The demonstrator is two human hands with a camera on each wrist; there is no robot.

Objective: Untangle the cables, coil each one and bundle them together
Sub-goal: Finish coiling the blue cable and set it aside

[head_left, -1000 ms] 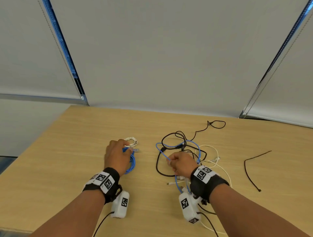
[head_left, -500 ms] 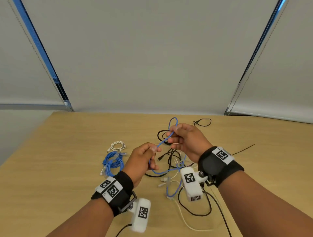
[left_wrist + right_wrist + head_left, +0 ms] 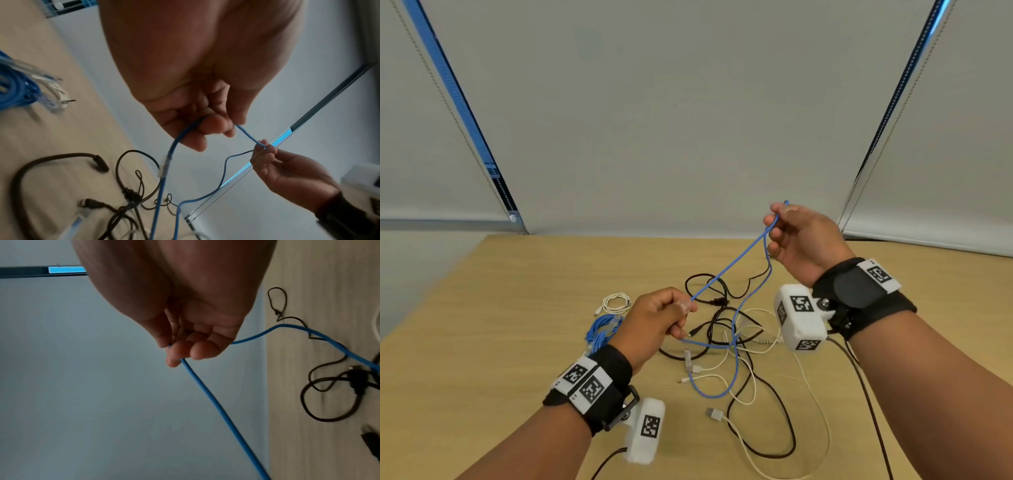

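A thin blue cable [image 3: 732, 265] runs taut between my two raised hands. My left hand [image 3: 659, 320] pinches it low over the table's middle; in the left wrist view the fingers [image 3: 207, 128] curl round the blue cable [image 3: 172, 149]. My right hand [image 3: 796, 236] pinches the cable higher and to the right, fingertips [image 3: 176, 356] closed on the blue cable [image 3: 205, 394]. The rest of the cable hangs down into a tangle of black and white cables [image 3: 736, 346] on the table [image 3: 517, 308].
A coiled blue cable [image 3: 602, 330] and a small coiled white cable [image 3: 616, 303] lie left of the tangle, behind my left hand. A white USB plug [image 3: 714, 414] lies near the front. Window blinds stand behind the table's far edge.
My right hand has risen up and to the right with the blue cable, drawing it taut. My left hand stays low, still pinching the cable. A second ago the left hand was at the blue coil.
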